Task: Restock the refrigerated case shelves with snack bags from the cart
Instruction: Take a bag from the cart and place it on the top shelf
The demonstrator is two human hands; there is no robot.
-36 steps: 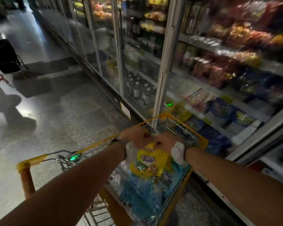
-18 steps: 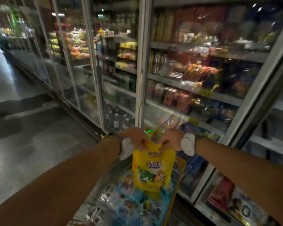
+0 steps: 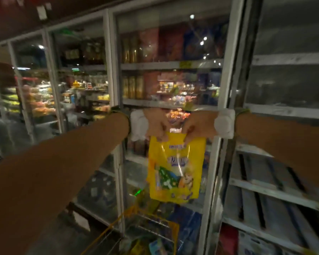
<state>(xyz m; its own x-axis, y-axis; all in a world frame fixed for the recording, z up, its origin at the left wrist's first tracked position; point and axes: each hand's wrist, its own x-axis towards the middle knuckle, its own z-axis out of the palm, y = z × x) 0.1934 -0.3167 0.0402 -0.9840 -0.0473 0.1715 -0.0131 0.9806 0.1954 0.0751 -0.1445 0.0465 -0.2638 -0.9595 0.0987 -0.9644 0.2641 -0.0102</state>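
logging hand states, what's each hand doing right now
Left hand: fingers pinch the top edge of the yellow snack bag.
Right hand: fingers pinch the same bag's top edge.

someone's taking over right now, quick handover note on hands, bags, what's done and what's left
Left hand: pinches the top left edge of the yellow bag.
Right hand: pinches its top right edge.
The bag hangs in the air above the cart, in front of a shut glass door.
More bags lie in the cart.
Done: one bag lifted out.
Left: shelve it, probably on the open shelves to the right, then the rest.
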